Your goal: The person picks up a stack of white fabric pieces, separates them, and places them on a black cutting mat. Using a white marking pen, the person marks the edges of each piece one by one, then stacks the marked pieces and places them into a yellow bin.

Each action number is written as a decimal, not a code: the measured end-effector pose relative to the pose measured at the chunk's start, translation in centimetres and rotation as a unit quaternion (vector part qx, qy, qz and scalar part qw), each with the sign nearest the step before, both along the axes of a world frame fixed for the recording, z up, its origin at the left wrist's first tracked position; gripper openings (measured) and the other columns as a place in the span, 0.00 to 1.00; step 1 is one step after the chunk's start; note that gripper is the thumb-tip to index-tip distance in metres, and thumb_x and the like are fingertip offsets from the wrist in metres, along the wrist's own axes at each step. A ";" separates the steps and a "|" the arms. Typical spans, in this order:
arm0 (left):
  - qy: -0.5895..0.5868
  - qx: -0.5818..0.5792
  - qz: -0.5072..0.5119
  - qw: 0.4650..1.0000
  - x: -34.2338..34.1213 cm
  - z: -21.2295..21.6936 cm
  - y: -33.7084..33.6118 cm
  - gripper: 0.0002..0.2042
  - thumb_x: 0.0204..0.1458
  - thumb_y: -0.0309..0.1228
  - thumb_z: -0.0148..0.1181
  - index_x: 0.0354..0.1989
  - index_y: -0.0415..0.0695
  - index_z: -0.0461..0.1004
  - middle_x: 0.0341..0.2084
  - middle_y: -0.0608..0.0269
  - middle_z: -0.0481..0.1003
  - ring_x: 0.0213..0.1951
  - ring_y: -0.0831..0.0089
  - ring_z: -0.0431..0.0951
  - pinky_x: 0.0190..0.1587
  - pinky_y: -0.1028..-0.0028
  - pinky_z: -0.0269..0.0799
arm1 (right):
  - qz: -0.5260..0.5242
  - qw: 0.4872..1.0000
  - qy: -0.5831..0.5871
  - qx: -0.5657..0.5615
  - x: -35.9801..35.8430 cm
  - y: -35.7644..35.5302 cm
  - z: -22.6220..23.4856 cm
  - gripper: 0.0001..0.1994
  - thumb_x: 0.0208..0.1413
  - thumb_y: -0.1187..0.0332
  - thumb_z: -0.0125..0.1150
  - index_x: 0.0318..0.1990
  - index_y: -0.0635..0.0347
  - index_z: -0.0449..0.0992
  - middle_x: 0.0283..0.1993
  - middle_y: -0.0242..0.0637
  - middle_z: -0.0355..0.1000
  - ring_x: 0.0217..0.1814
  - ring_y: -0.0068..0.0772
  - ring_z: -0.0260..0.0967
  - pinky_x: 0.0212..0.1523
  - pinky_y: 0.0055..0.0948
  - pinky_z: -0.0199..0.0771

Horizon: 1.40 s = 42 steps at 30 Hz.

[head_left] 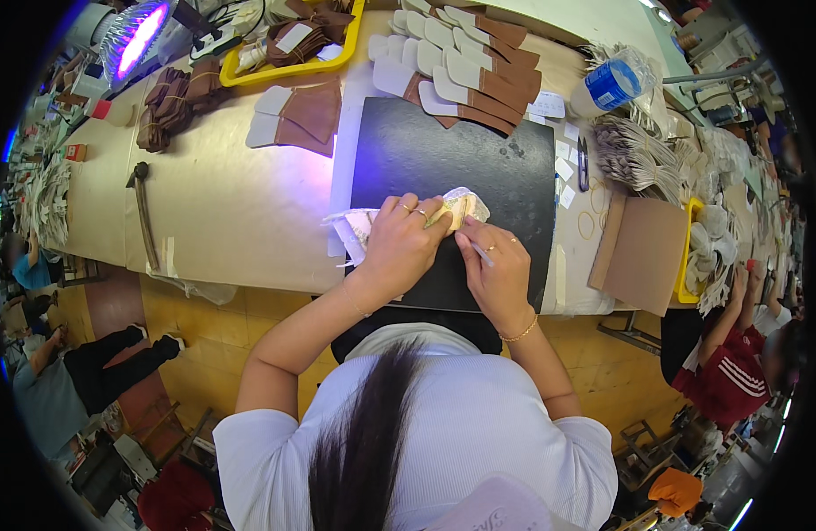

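My left hand (406,237) is closed over a pale cream and yellowish piece (458,209) with whitish, partly see-through edges, pressing it on the black work board (452,155). Its exact kind is hard to make out. White flaps of it (348,232) stick out left of the hand, past the board's edge. Close by on the right, my right hand (498,265) pinches a thin, pale, stick-like tool (486,257) at the piece's near right edge. The tool's tip is hidden by the fingers.
Brown and grey leather pieces (465,75) fan out beyond the board, with more (301,115) to the left. A hammer (142,212), yellow crate (341,64), lit lamp (135,40), blue-labelled container (613,84), snips (583,165) and cardboard (642,248) lie around. Co-workers sit at both sides.
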<state>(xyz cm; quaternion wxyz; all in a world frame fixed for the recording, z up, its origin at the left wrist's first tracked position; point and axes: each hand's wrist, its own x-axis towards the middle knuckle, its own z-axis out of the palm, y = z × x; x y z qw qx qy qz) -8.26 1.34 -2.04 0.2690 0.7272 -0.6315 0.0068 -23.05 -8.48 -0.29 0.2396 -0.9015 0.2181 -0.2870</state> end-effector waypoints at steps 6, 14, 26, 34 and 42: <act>0.140 0.032 -0.005 0.990 1.5 0.1 -0.3 0.11 0.48 0.32 0.71 0.39 0.44 0.84 0.42 0.60 0.80 0.42 0.61 0.76 0.47 0.64 0.71 | -0.026 0.992 -0.080 0.099 -1.2 -0.6 0.3 0.06 0.66 0.71 0.58 0.40 0.63 0.78 0.39 0.40 0.78 0.40 0.38 0.76 0.45 0.32 0.76; 0.419 0.136 0.045 0.896 4.5 2.0 -1.5 0.14 0.51 0.32 0.73 0.43 0.38 0.82 0.37 0.63 0.82 0.38 0.74 0.80 0.46 0.73 0.74 | -0.024 0.967 -0.112 0.227 -1.7 -0.9 -0.1 0.12 0.73 0.66 0.48 0.46 0.66 0.75 0.44 0.41 0.75 0.47 0.31 0.75 0.51 0.27 0.74; 0.502 0.126 0.057 0.854 4.6 2.9 -1.3 0.15 0.49 0.29 0.74 0.44 0.36 0.79 0.37 0.64 0.80 0.40 0.77 0.79 0.48 0.75 0.75 | 0.003 0.972 -0.173 0.161 -0.8 -0.3 -1.2 0.09 0.69 0.71 0.52 0.51 0.59 0.75 0.50 0.46 0.73 0.47 0.43 0.74 0.47 0.32 0.75; 0.305 0.056 0.094 0.946 8.3 6.1 -0.3 0.13 0.48 0.29 0.72 0.41 0.40 0.79 0.37 0.61 0.79 0.39 0.68 0.80 0.45 0.68 0.74 | 0.000 0.964 -0.154 0.214 -0.4 0.4 -3.8 0.09 0.70 0.70 0.50 0.52 0.60 0.74 0.51 0.46 0.70 0.50 0.43 0.73 0.52 0.35 0.75; 0.173 0.060 0.089 0.979 9.9 0.5 -1.7 0.11 0.49 0.33 0.72 0.38 0.42 0.82 0.41 0.58 0.80 0.42 0.59 0.80 0.47 0.64 0.75 | -0.024 0.989 -0.096 0.106 -0.9 -0.8 -3.4 0.13 0.74 0.64 0.43 0.53 0.63 0.71 0.54 0.44 0.64 0.55 0.39 0.76 0.58 0.34 0.73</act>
